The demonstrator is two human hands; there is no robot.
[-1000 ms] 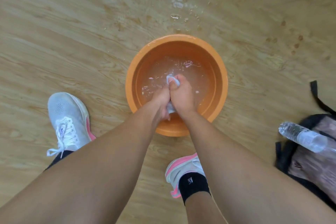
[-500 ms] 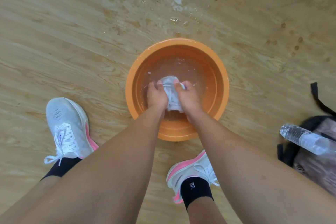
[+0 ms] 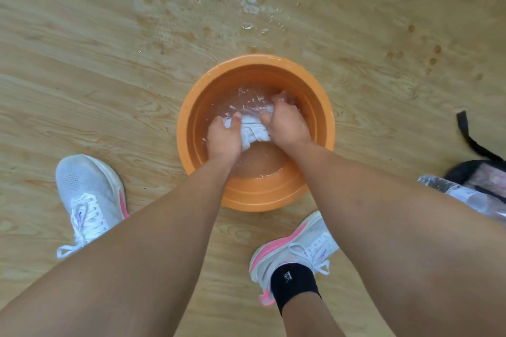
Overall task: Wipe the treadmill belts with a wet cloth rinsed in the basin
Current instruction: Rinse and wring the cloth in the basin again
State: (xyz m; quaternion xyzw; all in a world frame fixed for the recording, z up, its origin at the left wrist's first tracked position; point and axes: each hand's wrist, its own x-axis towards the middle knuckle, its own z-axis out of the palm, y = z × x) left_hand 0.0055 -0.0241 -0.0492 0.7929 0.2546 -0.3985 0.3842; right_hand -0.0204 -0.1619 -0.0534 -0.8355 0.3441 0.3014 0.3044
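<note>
An orange basin (image 3: 325,128) holding water stands on the wooden floor in the middle of the head view. Inside it, both of my hands hold a bunched white cloth (image 3: 253,128) at the water's surface. My left hand (image 3: 223,137) grips the cloth's left end with its thumb on top. My right hand (image 3: 287,123) grips the right end, its fingers curled into the water. The water ripples and splashes around my fingers. No treadmill belt is in view.
Water drops and wet patches (image 3: 249,3) mark the floor beyond the basin. My two white and pink shoes (image 3: 87,194) (image 3: 295,252) stand either side, close to the basin. A black bag (image 3: 482,172) and a clear plastic bottle (image 3: 462,194) lie at the right edge.
My hands have spread apart and lowered the cloth into the water. A second ago they were pressed together around it above the surface.
</note>
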